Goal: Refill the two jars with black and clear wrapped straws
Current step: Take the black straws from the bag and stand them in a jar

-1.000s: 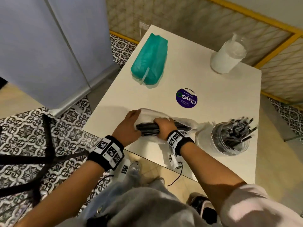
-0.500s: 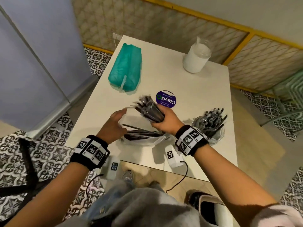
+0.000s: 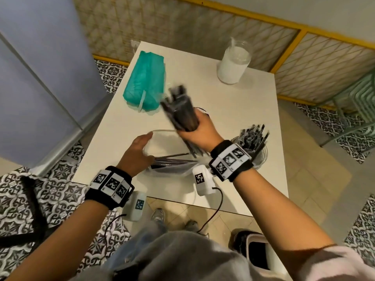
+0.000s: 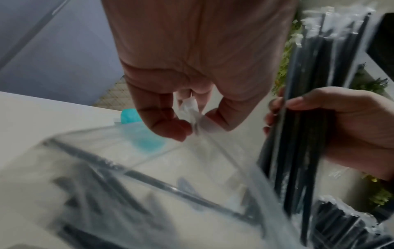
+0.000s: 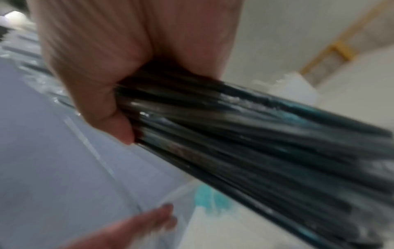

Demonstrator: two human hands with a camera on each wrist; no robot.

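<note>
Right hand: fingers of the right hand (image 3: 199, 129) are wrapped tightly round a thick bundle of black straws in clear wrappers (image 3: 182, 110), which is held raised above the counter and tilted up and away.
Left hand: the rim of a clear plastic bag (image 3: 170, 138) is pinched between thumb and fingertips of the left hand (image 3: 138, 153), so the mouth is held open.
Bag contents: more loose black wrapped straws (image 3: 172, 162) are seen lying inside, on the white counter (image 3: 233, 110).
Near jar: a clear glass jar (image 3: 257, 153) partly filled with black wrapped straws stands just beside the right wrist, at the counter's right.
Far jar: a clear glass jar packed with white wrapped straws (image 3: 233, 63) is placed at the far right corner.
Other items: a teal plastic pack (image 3: 145, 82) lies at the far left of the counter.
</note>
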